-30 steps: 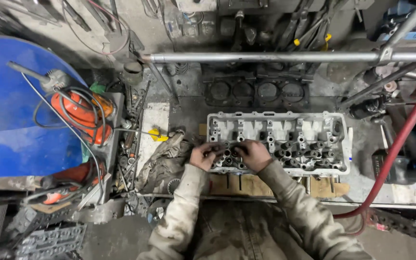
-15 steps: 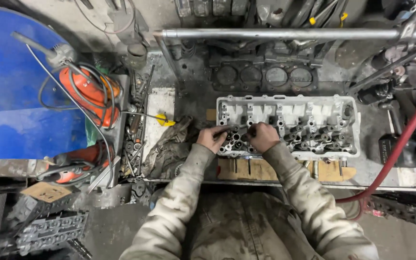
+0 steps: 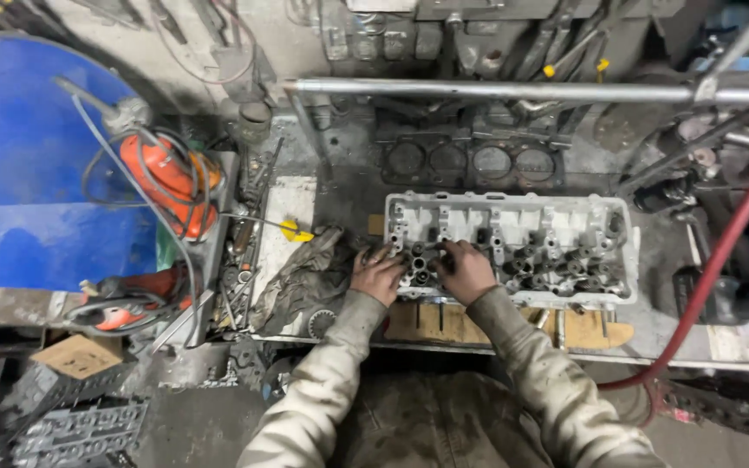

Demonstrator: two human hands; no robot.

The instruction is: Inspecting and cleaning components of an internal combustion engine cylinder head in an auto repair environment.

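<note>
A grey aluminium cylinder head (image 3: 556, 225) lies on the workbench, resting on wooden blocks (image 3: 582, 328). Both my hands work at its left end. My left hand (image 3: 378, 273) rests on the head's left edge, fingers curled over a valve spring area. My right hand (image 3: 465, 269) presses on a small part just to the right of it. What the fingers pinch is too small to tell. Dirty beige sleeves cover both arms.
A greasy rag (image 3: 305, 277) lies left of the head. A yellow-handled tool (image 3: 292, 230), an orange power tool with cable (image 3: 166, 182), a blue drum (image 3: 36, 165), a head gasket (image 3: 470, 160), a metal bar (image 3: 522, 90) and a red hose (image 3: 721, 251) surround the bench.
The camera view has shifted slightly; my hands stay at the left end of the cylinder head with only small finger movements.
</note>
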